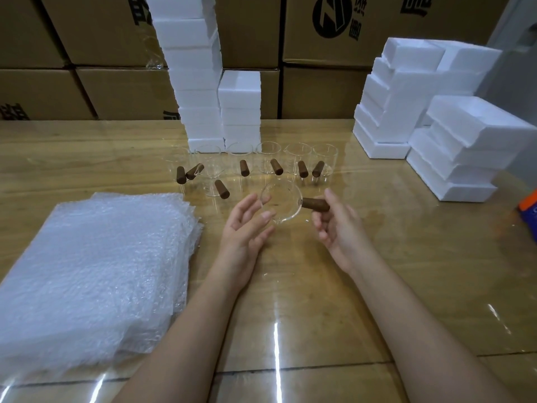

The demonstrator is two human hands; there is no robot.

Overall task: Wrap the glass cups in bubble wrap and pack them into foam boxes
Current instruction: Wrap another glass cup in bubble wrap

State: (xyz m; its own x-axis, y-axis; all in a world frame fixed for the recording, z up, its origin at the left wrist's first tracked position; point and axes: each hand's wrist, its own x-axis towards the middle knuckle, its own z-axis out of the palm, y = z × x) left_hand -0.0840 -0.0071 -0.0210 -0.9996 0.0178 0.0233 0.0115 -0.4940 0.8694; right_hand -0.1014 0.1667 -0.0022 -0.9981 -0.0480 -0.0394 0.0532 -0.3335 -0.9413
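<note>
1. A stack of bubble wrap (96,274) lies on the bench (406,257), well out to the left of my left grip (245,225) and untouched.
2. My left grip is spread open, palm up, fingers relaxed and holding nothing. Its fingertips reach the near wall of the glass cup (282,203) and seem to touch it.
3. The glass cup hangs tipped over above the bench, between my 2 grips.
4. My right grip (338,228) is curled round the cup's wooden handle (316,205), which sticks out toward it, and carries the cup alone.
5. Beyond both grips more cups (268,158) stand in a row. Foam boxes (453,158) are stacked far to the right of my right grip.
6. I judge this the first step: 1 cup is picked up and not yet wrapped. Next, my left grip should draw 1 sheet off the stack while my right carries the cup leftward onto it, handle clear of the fold.
</note>
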